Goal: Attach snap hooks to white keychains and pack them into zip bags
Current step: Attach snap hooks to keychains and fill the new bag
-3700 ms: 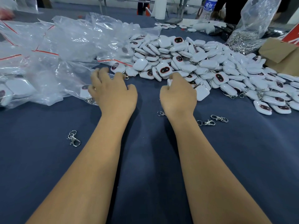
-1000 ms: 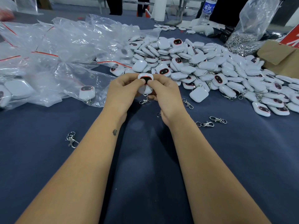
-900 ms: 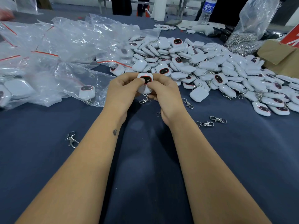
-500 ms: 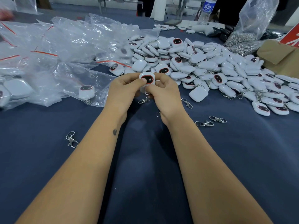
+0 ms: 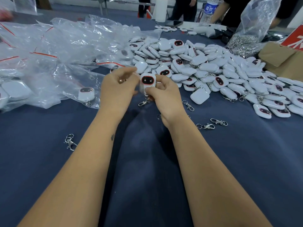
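Frame centre: right hand (image 5: 165, 97) pinches a white rounded keychain with dark red-rimmed face (image 5: 147, 82) — silver snap hook (image 5: 144, 102) dangling; left hand (image 5: 118, 89), fingers curled, touches it. Dark blue tablecloth (image 5: 147, 161) spreads open below. Bottle label (image 5: 209, 9) unreadable.

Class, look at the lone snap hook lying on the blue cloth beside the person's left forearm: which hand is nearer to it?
Left. The left hand is up and right of the snap hook; the right hand lies farther right.

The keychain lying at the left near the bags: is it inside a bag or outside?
Inside. The keychain shows through the clear plastic of a zip bag, which covers it.
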The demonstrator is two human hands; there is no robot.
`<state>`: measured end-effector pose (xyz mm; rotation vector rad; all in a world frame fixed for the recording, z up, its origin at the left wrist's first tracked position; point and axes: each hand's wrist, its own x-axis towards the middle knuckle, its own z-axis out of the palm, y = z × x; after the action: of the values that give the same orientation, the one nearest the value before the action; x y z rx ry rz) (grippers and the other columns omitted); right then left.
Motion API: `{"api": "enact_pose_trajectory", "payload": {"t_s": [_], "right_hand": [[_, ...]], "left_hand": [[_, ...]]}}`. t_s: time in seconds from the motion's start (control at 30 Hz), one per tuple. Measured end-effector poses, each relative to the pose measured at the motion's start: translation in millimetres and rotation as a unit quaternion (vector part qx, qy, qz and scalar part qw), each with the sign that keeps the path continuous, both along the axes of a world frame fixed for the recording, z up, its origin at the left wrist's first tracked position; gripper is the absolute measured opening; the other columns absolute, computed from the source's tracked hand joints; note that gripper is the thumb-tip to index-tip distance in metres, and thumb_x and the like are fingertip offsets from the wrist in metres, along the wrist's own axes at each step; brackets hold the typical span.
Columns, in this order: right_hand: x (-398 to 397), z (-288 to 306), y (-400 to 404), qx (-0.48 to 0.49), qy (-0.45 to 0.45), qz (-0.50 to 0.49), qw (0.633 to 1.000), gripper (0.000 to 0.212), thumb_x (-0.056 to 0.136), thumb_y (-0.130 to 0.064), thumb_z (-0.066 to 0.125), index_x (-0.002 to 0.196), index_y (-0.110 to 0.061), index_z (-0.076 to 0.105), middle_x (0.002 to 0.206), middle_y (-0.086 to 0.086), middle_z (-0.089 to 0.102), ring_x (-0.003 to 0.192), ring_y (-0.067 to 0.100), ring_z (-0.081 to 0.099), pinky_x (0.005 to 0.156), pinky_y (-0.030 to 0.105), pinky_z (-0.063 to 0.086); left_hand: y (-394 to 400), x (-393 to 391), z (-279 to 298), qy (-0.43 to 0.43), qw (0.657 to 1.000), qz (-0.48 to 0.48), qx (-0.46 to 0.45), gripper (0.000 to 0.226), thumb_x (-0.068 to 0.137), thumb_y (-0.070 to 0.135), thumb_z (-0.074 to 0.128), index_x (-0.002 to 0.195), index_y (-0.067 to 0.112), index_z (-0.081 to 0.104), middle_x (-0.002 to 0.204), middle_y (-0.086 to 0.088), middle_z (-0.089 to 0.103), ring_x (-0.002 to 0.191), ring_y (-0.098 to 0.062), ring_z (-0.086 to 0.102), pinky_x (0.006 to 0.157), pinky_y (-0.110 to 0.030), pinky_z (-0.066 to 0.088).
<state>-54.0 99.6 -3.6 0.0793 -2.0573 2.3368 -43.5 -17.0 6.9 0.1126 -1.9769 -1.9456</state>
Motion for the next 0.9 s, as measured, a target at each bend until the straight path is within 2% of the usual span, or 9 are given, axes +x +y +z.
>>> {"api": "enact_pose_trajectory", "payload": {"t_s": [0.13,0.23,0.3,0.4,0.57,0.7,0.77,0.83,0.9], "right_hand": [[-1.8,-0.7,1.0,-0.002,-0.005,-0.015,1.000,0.027,0.085,0.007,0.060,0.101,-0.014,0.062,0.082,0.002,0.068,0.073,0.015,0.059,0.069,0.025,0.046],[-1.6,-1.3,0.5,-0.023,-0.007,-0.027,0.999,0.025,0.087,0.005,0.061,0.102,-0.014,0.059,0.081,0.000,0.069,0.069,0.013,0.063,0.065,0.023,0.051],[-1.2,-0.2,0.8,-0.050,-0.009,-0.032,0.998,0.024,0.089,0.003,0.059,0.099,-0.018,0.055,0.078,-0.005,0.069,0.066,0.013,0.066,0.065,0.023,0.056],[-0.9,2.2,1.6,-0.080,-0.011,-0.043,0.996,0.023,0.092,0.001,0.057,0.097,-0.021,0.052,0.069,-0.008,0.068,0.064,0.016,0.068,0.063,0.026,0.058],[1.7,4.1,-0.3,-0.113,-0.014,-0.057,0.992,0.022,0.092,0.005,0.055,0.096,-0.015,0.050,0.081,0.006,0.064,0.063,0.018,0.069,0.065,0.024,0.058],[3.4,7.7,-1.0,-0.204,-0.007,-0.045,0.978,0.021,0.092,0.010,0.052,0.097,-0.009,0.048,0.087,0.012,0.060,0.068,0.020,0.069,0.076,0.032,0.061],[5.8,8.7,-2.0,-0.261,0.001,-0.008,0.965,0.021,0.094,0.011,0.050,0.104,-0.007,0.046,0.094,0.016,0.060,0.079,0.027,0.071,0.086,0.039,0.059],[7.9,9.3,-5.9,-0.275,0.011,0.026,0.961,0.022,0.096,0.010,0.048,0.109,-0.007,0.044,0.100,0.019,0.061,0.088,0.031,0.070,0.092,0.041,0.057],[8.8,9.3,-11.5,-0.251,0.019,0.027,0.967,0.021,0.097,0.009,0.049,0.110,-0.005,0.044,0.104,0.021,0.060,0.095,0.033,0.068,0.094,0.040,0.056]], "left_hand": [[-19.0,5.0,3.7,0.023,0.972,0.156,-0.177,0.018,0.082,0.026,0.057,0.091,0.033,0.070,0.088,0.013,0.069,0.083,-0.007,0.063,0.078,-0.028,0.052],[-31.9,2.0,-6.3,-0.112,0.896,0.151,-0.401,0.033,0.081,0.028,0.060,0.113,0.025,0.067,0.117,-0.006,0.064,0.112,-0.030,0.056,0.090,-0.040,0.049],[-28.6,2.5,-10.5,-0.175,0.862,0.109,-0.463,0.039,0.080,0.028,0.061,0.120,0.025,0.064,0.124,-0.010,0.060,0.117,-0.035,0.053,0.087,-0.039,0.047],[-23.2,2.6,-10.6,-0.157,0.886,0.113,-0.422,0.039,0.081,0.020,0.058,0.119,0.028,0.064,0.115,-0.001,0.067,0.111,-0.029,0.058,0.080,-0.034,0.045],[-15.7,4.6,-5.0,-0.143,0.936,0.085,-0.310,0.035,0.079,0.016,0.060,0.111,0.023,0.070,0.094,0.005,0.071,0.095,-0.022,0.065,0.079,-0.030,0.048],[-10.7,6.4,-4.8,-0.126,0.898,0.050,-0.419,0.012,0.076,0.014,0.060,0.082,0.011,0.070,0.081,-0.012,0.071,0.083,-0.031,0.064,0.074,-0.043,0.054],[-9.6,6.5,-5.7,-0.099,0.899,0.049,-0.424,0.014,0.077,0.014,0.058,0.076,0.005,0.069,0.074,-0.019,0.066,0.071,-0.034,0.057,0.066,-0.045,0.052],[-7.8,6.3,-5.7,-0.079,0.934,0.040,-0.347,0.018,0.081,0.015,0.056,0.074,0.005,0.070,0.066,-0.018,0.065,0.067,-0.031,0.059,0.063,-0.040,0.051],[-5.8,6.4,-6.0,-0.061,0.963,0.027,-0.262,0.020,0.084,0.015,0.056,0.073,0.012,0.072,0.058,-0.006,0.065,0.054,-0.015,0.056,0.056,-0.028,0.048]]}}
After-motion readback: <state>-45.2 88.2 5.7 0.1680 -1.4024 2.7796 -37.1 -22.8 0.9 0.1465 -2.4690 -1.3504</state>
